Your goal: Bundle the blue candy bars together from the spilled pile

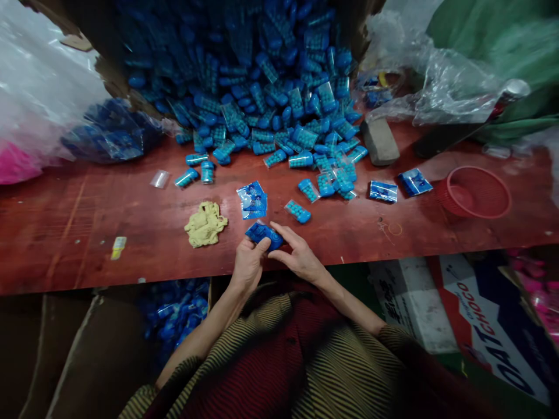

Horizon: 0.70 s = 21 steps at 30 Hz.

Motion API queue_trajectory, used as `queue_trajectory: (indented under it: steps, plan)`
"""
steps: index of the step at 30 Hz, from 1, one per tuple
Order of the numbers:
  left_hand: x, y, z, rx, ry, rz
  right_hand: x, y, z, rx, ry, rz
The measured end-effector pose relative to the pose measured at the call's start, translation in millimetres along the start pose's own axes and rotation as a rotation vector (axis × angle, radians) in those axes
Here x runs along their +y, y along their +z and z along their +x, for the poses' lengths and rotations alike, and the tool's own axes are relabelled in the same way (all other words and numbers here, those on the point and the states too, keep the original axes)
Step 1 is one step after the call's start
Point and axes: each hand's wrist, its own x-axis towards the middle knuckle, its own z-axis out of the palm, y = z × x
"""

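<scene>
My left hand (248, 262) is closed on a small blue printed plastic sleeve (258, 231), its thumb pressed on top, at the table's front edge. At the sleeve's right end, the thumb and fingers of my right hand (302, 255) also grip it. Just beyond my hands lie flat blue printed sleeves (253, 201). One clear bottle of blue balls with a blue cap (297, 211) lies on its side close by. Many similar bottles (301, 137) spill toward me in a large heap. Whether the held sleeve is single or several layers, I cannot tell.
A crumpled yellow cloth (206, 224) lies left of my hands. To the right are two blue sleeve stacks (383, 191), a red plastic basket (476, 192), a grey block (381, 141) and a dark-bladed tool (454, 137). Below the table stands a printed carton (484, 326).
</scene>
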Motion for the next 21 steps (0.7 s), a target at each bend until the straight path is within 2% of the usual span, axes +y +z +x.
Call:
queue_trajectory:
  steps: [4, 9, 13, 18, 21]
  plan:
    - [-2.9, 0.3, 2.9, 0.045, 0.044, 0.013, 2.4, 6.8, -0.1, 0.075, 0.072, 0.045]
    - [-6.9, 1.5, 5.2, 0.092, 0.024, 0.018, 7.9, 16.0, -1.5, 0.149, 0.098, 0.106]
    - [-7.5, 0.2, 4.7, 0.105, 0.049, 0.07, 11.5, 16.0, -2.9, 0.151, 0.089, 0.08]
    - [-3.1, -1.9, 0.6, 0.028, 0.008, 0.058, 13.6, 11.0, -2.4, 0.215, -0.058, -0.198]
    - [-0.1, -2.3, -1.6, -0.022, -0.048, -0.046, 13.6, 10.2, -2.4, 0.176, -0.183, -0.336]
